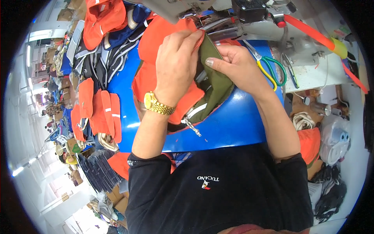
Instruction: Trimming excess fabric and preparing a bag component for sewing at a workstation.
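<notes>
A half-sewn orange and olive-green fabric piece (212, 84) lies over the blue work surface, its olive side folded up on the right. My left hand (177, 64), with a gold watch on its wrist, pinches the top edge where orange meets olive; its fingertips are partly hidden. To the right, my right hand (237, 64) grips the olive edge, thumb on the near face and fingers behind. A short twisted cord (192, 128) hangs from the lower part of the piece, near a white strip.
Scissors (269, 70) with green and yellow handles lie right of my right hand, beside thread snips (291, 72). A sewing machine (249, 17) stands at the far side. Orange pieces (103, 111) and an orange cap (103, 23) lie left of the blue surface (245, 121).
</notes>
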`<action>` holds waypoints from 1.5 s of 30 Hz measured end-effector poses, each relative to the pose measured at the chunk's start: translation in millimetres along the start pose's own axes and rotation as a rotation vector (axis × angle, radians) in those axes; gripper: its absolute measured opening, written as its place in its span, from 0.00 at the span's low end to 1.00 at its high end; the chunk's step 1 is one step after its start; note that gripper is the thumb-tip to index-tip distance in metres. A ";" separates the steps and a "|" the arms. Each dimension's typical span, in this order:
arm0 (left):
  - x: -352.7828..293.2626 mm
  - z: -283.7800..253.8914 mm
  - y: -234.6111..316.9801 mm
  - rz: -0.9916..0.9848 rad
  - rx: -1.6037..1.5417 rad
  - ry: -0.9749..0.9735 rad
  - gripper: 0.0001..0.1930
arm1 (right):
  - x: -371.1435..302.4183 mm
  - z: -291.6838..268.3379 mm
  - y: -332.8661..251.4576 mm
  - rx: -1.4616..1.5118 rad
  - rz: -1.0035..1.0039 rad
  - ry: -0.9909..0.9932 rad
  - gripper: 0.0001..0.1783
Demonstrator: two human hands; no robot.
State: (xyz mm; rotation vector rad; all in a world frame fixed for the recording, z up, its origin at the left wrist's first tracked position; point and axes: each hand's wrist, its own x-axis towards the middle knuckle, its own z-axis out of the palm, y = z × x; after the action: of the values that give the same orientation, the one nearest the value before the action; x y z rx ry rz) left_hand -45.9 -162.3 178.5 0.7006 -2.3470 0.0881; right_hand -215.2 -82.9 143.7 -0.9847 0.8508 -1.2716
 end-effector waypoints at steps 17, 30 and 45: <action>2.9 -0.9 7.3 -0.050 -0.005 -0.062 0.18 | 7.3 -11.5 -3.8 -0.167 0.034 0.007 0.11; 15.0 -25.6 28.6 -0.131 -0.034 -0.232 0.15 | 19.9 -18.8 20.6 0.000 -0.073 -0.097 0.14; -41.7 -4.0 31.9 -0.332 -0.344 -0.147 0.19 | 34.2 -21.1 53.1 0.296 0.084 -0.116 0.23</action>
State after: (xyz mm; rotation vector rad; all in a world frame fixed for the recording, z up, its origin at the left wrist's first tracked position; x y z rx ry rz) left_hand -33.6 -114.9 159.2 0.9318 -2.2654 -0.5158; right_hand -211.4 -118.0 87.2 -0.7698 0.5885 -1.2150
